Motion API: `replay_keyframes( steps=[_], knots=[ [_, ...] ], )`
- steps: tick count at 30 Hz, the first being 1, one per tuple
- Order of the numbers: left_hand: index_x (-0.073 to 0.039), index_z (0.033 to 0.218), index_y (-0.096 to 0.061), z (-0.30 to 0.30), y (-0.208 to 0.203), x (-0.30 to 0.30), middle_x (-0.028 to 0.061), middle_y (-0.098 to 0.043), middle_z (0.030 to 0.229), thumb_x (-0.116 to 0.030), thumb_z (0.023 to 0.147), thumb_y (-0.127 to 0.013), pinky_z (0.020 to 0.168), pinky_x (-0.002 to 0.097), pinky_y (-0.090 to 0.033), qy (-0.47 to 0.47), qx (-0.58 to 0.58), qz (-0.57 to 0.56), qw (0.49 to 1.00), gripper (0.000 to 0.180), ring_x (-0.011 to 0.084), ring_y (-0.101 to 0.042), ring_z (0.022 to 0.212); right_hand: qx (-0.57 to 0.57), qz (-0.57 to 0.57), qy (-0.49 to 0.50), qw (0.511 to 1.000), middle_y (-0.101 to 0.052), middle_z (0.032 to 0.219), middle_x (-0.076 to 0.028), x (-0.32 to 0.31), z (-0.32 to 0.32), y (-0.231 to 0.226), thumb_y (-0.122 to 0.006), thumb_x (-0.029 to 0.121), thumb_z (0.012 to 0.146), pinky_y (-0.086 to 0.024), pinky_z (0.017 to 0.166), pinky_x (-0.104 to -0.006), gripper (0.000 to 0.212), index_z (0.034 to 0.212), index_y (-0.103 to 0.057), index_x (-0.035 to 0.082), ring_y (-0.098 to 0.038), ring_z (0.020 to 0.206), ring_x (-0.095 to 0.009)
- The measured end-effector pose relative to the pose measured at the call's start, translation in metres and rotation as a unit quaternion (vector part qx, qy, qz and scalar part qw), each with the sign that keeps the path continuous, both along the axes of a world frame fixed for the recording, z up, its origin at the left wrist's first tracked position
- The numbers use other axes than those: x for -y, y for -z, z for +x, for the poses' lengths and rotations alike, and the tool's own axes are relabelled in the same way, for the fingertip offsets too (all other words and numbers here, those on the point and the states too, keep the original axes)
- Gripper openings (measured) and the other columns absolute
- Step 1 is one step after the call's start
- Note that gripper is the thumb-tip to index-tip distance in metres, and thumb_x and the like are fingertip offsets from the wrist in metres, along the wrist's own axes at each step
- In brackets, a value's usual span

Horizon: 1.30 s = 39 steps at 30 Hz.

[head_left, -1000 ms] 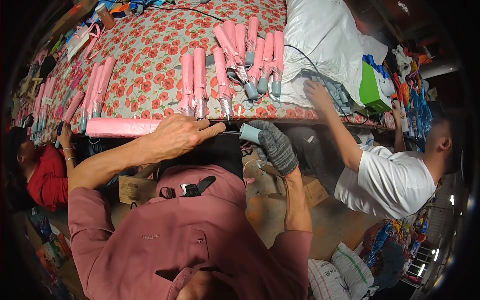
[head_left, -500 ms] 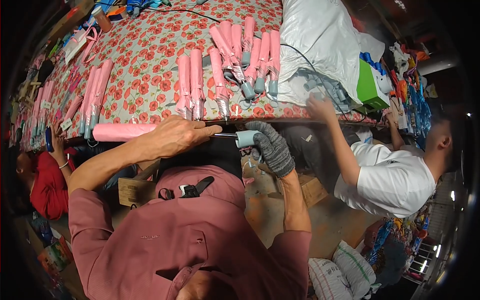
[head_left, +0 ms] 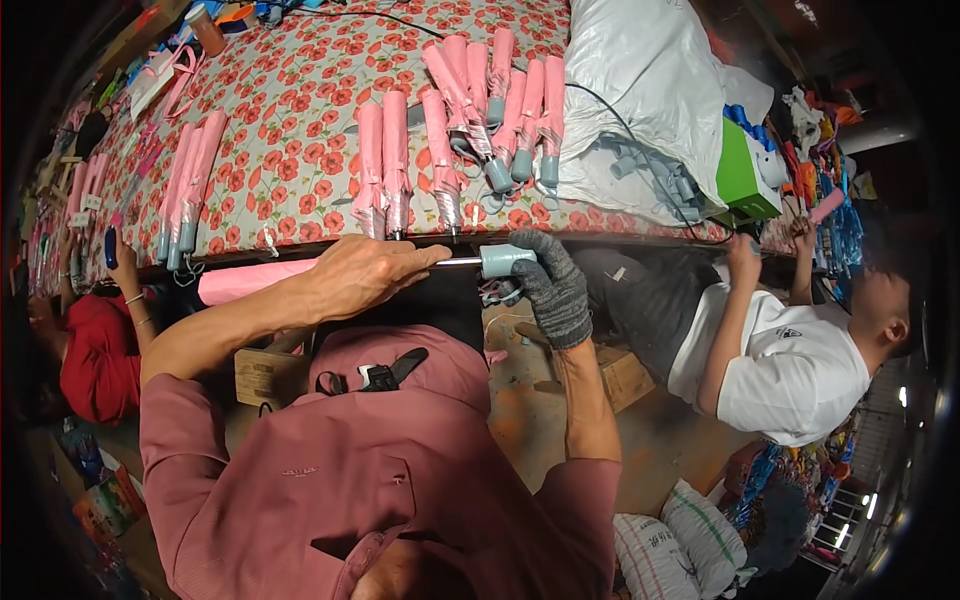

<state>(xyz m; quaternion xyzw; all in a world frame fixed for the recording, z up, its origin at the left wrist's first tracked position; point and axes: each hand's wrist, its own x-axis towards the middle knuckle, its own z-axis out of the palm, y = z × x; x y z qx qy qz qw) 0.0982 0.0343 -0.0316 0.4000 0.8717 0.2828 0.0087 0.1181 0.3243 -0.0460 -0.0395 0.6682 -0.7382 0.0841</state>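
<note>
My bare left hand (head_left: 372,272) is closed round a folded pink umbrella (head_left: 252,281), its index finger stretched along the thin metal shaft. At the shaft's right end sits a grey-blue umbrella handle (head_left: 505,261). My right hand (head_left: 556,292), in a dark grey knitted glove, grips the outer end of that handle. The umbrella lies sideways, level, just off the near edge of the table. Beyond it on the flowered tablecloth (head_left: 285,130) lie several pink folded umbrellas (head_left: 440,150), some with grey handles and some with bare shafts.
A white sack (head_left: 640,80) of loose grey handles (head_left: 645,165) lies open on the table's right, beside a green and white box (head_left: 748,175). A co-worker in white (head_left: 790,355) sits right; another in red (head_left: 100,360) sits left. Woven sacks (head_left: 665,550) stand on the floor.
The handle has swung from tilted to in line with the shaft, my gloved hand rising slightly with it. The co-worker in white has drawn a hand back from the sack.
</note>
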Motion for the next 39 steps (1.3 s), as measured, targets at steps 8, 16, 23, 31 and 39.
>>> replay_keyframes(
  steps=[8, 16, 23, 31, 39],
  knots=[
    [-0.018, 0.130, -0.061, -0.002, -0.004, -0.001, 0.0074, -0.061, 0.077, -0.020, 0.101, -0.058, 0.048, 0.0419, -0.048, -0.016, -0.052, -0.065, 0.996, 0.029, 0.0290, -0.061, 0.054, 0.074, 0.066, -0.077, 0.992, -0.069, 0.119, -0.012, -0.008, -0.012, -0.010, -0.063, 0.011, 0.097, -0.057, 0.075, -0.0256, 0.041, 0.138, -0.059, 0.004, -0.067, 0.091, -0.016],
    [-0.017, 0.134, -0.055, -0.010, -0.015, -0.007, 0.0080, -0.061, 0.083, -0.019, 0.098, -0.054, 0.048, 0.0412, -0.049, -0.020, -0.130, -0.147, 0.980, 0.036, 0.0286, -0.064, 0.056, 0.100, 0.012, -0.081, 0.992, -0.066, 0.103, -0.013, -0.018, -0.026, -0.003, -0.059, 0.003, 0.096, -0.058, 0.064, -0.0259, 0.039, 0.134, -0.055, 0.003, -0.067, 0.077, -0.015],
    [-0.014, 0.136, -0.053, -0.017, -0.014, 0.003, 0.0084, -0.060, 0.085, -0.015, 0.095, -0.053, 0.048, 0.0412, -0.049, -0.019, -0.169, -0.177, 0.969, 0.041, 0.0280, -0.063, 0.056, 0.070, 0.068, -0.099, 0.990, -0.066, 0.103, -0.014, -0.010, -0.028, 0.001, -0.058, 0.010, 0.099, -0.056, 0.061, -0.0269, 0.033, 0.131, -0.054, 0.003, -0.067, 0.076, -0.017],
    [-0.011, 0.137, -0.051, -0.018, 0.003, 0.000, 0.0081, -0.060, 0.085, -0.015, 0.096, -0.052, 0.050, 0.0419, -0.050, 0.002, -0.152, -0.169, 0.974, 0.041, 0.0281, -0.064, 0.058, 0.086, 0.035, -0.077, 0.993, -0.067, 0.103, -0.014, -0.013, -0.024, 0.004, -0.057, 0.013, 0.101, -0.056, 0.062, -0.0263, 0.024, 0.120, -0.061, 0.001, -0.069, 0.077, -0.016],
    [-0.010, 0.137, -0.050, -0.016, -0.001, -0.003, 0.0083, -0.059, 0.085, -0.015, 0.097, -0.052, 0.050, 0.0433, -0.050, 0.005, -0.135, -0.147, 0.980, 0.040, 0.0291, -0.064, 0.059, 0.101, 0.002, -0.066, 0.993, -0.069, 0.104, -0.014, -0.014, -0.024, 0.010, -0.055, 0.017, 0.102, -0.056, 0.063, -0.0258, 0.024, 0.110, -0.068, -0.002, -0.071, 0.078, -0.015]
  ],
)
